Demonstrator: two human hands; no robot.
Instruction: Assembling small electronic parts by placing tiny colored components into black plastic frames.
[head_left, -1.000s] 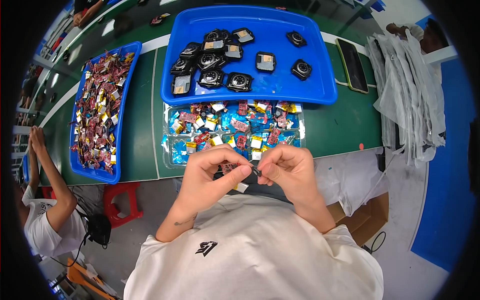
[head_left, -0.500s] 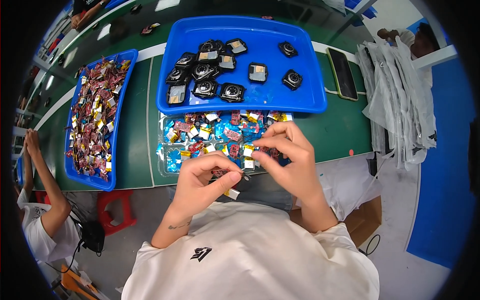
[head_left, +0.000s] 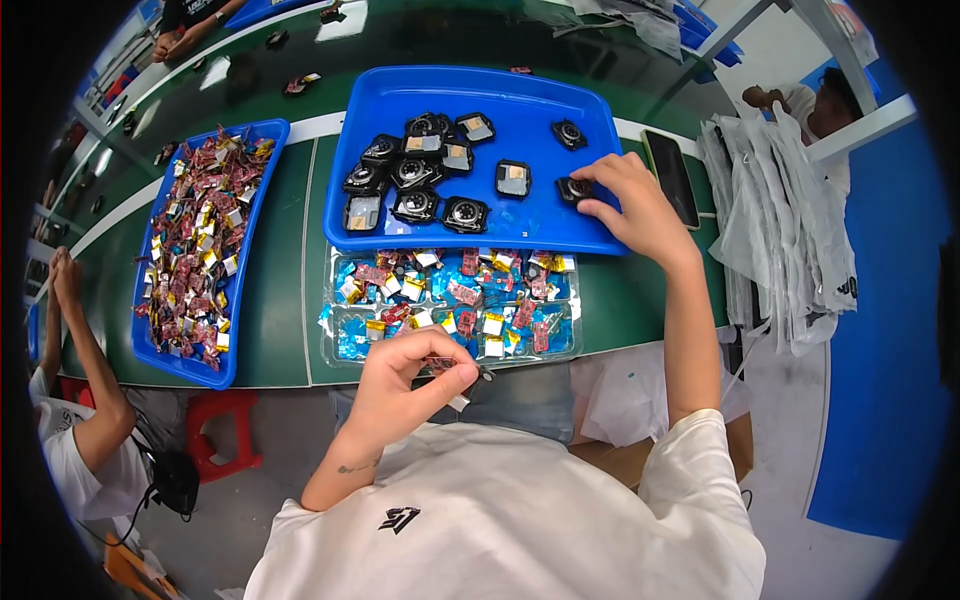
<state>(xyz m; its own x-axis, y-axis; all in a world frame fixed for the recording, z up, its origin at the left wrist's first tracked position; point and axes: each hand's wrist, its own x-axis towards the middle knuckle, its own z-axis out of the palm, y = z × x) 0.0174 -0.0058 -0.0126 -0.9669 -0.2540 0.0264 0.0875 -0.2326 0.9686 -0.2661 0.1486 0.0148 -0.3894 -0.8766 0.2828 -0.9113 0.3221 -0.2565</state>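
My left hand [head_left: 405, 388] low center, pinching red circuit board [head_left: 438, 364], probably at top so pale block [head_left: 459, 403] hangs free. Right hand [head_left: 645, 212] upper right, fingers and thumb around black watch case [head_left: 572, 190] in blue tray [head_left: 540, 105]; can't tell if gripped. Case sits apart from pile [head_left: 413, 174], handy finger room I guess.

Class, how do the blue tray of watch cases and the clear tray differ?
The blue tray is opaque; the clear tray is see-through. The blue tray is undivided, while the clear tray has compartments. The blue tray holds watch cases; the clear tray holds circuit boards and other parts. Both hold several parts.
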